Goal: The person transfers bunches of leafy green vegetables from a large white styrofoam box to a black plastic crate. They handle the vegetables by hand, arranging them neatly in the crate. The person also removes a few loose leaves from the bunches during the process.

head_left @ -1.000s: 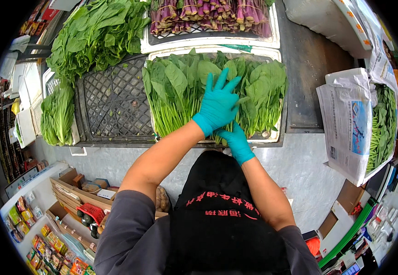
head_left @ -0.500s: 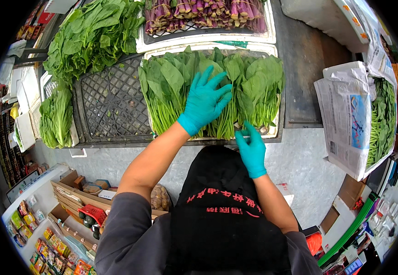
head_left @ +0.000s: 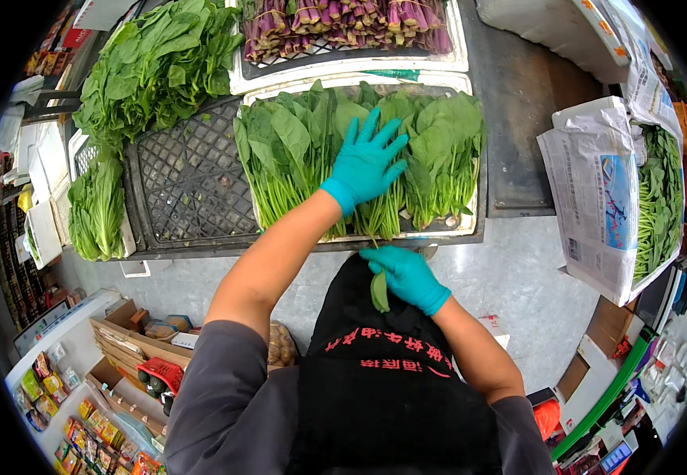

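My left hand (head_left: pixel 366 161), in a teal glove, lies with spread fingers on a row of leafy green bunches that look like spinach (head_left: pixel 288 142). Their stems point toward me. They fill a white foam tray (head_left: pixel 474 206) at the counter's front edge. Just in front of that edge, my right hand (head_left: pixel 407 277), gloved the same, is closed on a single green leaf (head_left: pixel 379 291) with a thin stem. The leaf hangs down over my black apron (head_left: pixel 351 317).
Behind the tray stands another tray of purple-stemmed bunches (head_left: pixel 343 24). A black lattice crate (head_left: pixel 193 182) lies to its left, with loose leafy greens (head_left: pixel 161 71) heaped behind and a pale green bunch (head_left: pixel 96 210) beside it. On the right is a newspaper-lined box (head_left: pixel 597 182) of greens.
My right hand has drawn back from the stem ends toward my apron, and a leaf now shows in it. My left hand has shifted slightly right on the greens, fingers still spread.
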A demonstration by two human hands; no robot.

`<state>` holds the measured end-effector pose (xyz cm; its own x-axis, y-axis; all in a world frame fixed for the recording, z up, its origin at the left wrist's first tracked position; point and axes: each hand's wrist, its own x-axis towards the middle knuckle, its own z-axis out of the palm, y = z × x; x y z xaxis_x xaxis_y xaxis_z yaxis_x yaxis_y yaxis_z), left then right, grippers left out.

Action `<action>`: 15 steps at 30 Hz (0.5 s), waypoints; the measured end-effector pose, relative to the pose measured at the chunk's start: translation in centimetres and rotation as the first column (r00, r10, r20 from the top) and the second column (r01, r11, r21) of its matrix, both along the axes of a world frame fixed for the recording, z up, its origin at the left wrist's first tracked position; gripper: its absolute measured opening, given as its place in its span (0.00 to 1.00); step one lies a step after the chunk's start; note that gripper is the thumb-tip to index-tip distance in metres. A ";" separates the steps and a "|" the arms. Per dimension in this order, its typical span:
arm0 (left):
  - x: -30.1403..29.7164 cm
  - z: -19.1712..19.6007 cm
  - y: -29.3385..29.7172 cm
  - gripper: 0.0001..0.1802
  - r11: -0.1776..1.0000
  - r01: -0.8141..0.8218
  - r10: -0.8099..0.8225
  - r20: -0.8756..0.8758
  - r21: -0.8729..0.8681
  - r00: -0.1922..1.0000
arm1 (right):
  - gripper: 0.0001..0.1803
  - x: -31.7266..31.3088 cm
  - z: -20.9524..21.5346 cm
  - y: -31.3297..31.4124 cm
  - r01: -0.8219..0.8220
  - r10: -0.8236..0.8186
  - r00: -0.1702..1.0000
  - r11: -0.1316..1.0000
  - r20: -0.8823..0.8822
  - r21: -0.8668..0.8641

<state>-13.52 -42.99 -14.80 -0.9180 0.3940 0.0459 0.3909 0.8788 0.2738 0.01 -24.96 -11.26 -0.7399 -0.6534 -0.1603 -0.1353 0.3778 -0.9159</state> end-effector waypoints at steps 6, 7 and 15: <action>-0.7 -2.3 1.4 0.30 0.995 -0.053 0.049 -0.046 -0.083 0.998 | 0.19 4.2 -2.7 2.8 -0.152 0.143 0.985 0.983 0.096 0.101; -0.8 -2.1 1.7 0.30 0.991 -0.063 0.060 -0.036 -0.118 0.998 | 0.19 4.3 -2.6 3.0 -0.096 0.085 0.991 0.990 0.108 0.100; 6.2 5.5 0.8 0.32 0.734 -0.365 0.432 0.021 0.572 0.902 | 0.16 3.1 -5.3 4.3 0.645 -0.553 0.649 0.764 0.522 0.007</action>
<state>-7.30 -42.15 -9.33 -0.9609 -0.1314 0.2437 0.0948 0.6711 0.7353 3.15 -20.61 -16.54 -0.8371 -0.1436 -0.5278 0.5251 0.0596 -0.8490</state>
